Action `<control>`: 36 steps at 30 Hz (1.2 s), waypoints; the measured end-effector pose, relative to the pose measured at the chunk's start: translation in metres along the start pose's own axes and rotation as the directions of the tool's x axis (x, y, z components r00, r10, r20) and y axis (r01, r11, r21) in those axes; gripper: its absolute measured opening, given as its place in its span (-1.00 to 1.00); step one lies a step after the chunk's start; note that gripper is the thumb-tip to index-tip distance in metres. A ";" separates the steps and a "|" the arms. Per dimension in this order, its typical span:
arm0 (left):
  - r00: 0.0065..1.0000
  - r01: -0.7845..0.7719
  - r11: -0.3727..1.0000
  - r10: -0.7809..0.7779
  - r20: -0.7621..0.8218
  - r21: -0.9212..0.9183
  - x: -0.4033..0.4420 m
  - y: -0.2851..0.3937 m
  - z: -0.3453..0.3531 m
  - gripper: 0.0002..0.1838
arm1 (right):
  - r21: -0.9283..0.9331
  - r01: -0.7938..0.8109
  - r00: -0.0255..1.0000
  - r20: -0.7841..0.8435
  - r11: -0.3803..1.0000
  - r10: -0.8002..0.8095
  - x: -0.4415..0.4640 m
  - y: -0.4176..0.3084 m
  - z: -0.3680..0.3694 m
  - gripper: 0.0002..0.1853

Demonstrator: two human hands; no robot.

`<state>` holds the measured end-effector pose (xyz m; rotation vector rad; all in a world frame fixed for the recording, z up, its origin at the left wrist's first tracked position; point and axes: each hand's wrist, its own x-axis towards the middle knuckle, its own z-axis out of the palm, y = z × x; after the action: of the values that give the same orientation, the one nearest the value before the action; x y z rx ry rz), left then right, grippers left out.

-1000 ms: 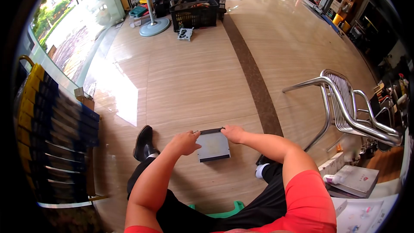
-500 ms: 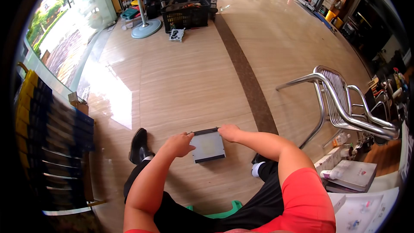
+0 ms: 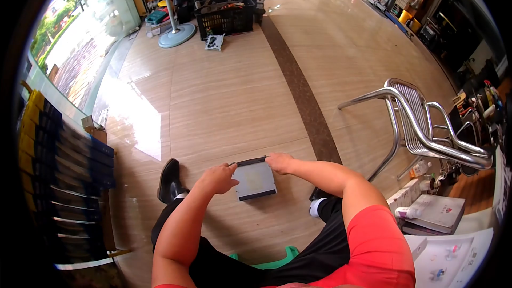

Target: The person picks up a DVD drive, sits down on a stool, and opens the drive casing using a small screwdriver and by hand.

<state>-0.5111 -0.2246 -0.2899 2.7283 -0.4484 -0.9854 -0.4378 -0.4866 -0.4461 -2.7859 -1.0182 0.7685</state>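
Note:
A flat silver metal box lies in front of me between my feet, with a pale label on top and black strips along its near and far edges. I cannot tell its exact kind. At its far left corner my left hand is closed, fingertips on the dark far edge and thumb along the side. My right hand grips the far right corner, its fingers curled over and partly hidden. The underside of the box is out of sight.
A steel chair stands to the right, near a book and a white tray. Blue and yellow bins line the left. Farther off are a fan base and a black crate. A green stool is below me.
The whole view has shifted slightly, moving the scene a little left. Both hands keep their places on the box, with no clear movement of the box itself.

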 end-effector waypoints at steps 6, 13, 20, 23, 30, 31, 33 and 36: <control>1.000 -0.014 1.000 0.014 -0.011 0.004 0.001 -0.002 0.002 -0.32 | 0.025 0.076 0.994 -0.075 0.997 -0.074 -0.001 -0.002 -0.001 -0.82; 1.000 0.004 1.000 -0.004 -0.004 -0.004 -0.001 -0.001 0.001 -0.32 | 0.067 -0.029 0.996 -0.085 0.997 0.035 0.007 -0.002 0.013 -0.78; 0.992 -0.037 0.999 0.039 -0.122 0.023 0.002 -0.007 0.012 -0.40 | -0.018 -0.044 0.999 -0.011 0.999 0.044 0.010 0.006 0.012 -0.78; 0.990 -0.030 0.999 0.032 -0.136 0.014 0.001 -0.006 0.012 -0.41 | -0.046 0.008 0.999 -0.052 0.999 -0.011 0.002 0.000 0.005 -0.78; 0.991 -0.039 0.999 0.042 -0.129 0.025 0.005 -0.007 0.014 -0.41 | -0.001 -0.039 0.998 -0.049 0.999 0.039 0.005 0.000 0.010 -0.83; 0.992 -0.034 0.999 0.036 -0.122 0.020 0.004 -0.007 0.013 -0.41 | 0.015 -0.089 0.996 0.028 0.996 0.089 0.006 0.000 0.009 -0.85; 0.992 -0.031 0.999 0.032 -0.119 0.011 0.005 -0.008 0.014 -0.41 | 0.023 -0.057 0.998 -0.015 0.998 0.058 0.007 0.002 0.011 -0.83; 0.993 -0.028 1.000 0.028 -0.114 0.005 0.007 -0.009 0.015 -0.41 | 0.025 0.008 0.994 -0.105 1.000 -0.006 0.005 0.004 0.014 -0.83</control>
<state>-0.5139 -0.2200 -0.3081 2.7552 -0.4672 -0.8175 -0.4388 -0.4883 -0.4619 -2.7669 -0.9927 0.6222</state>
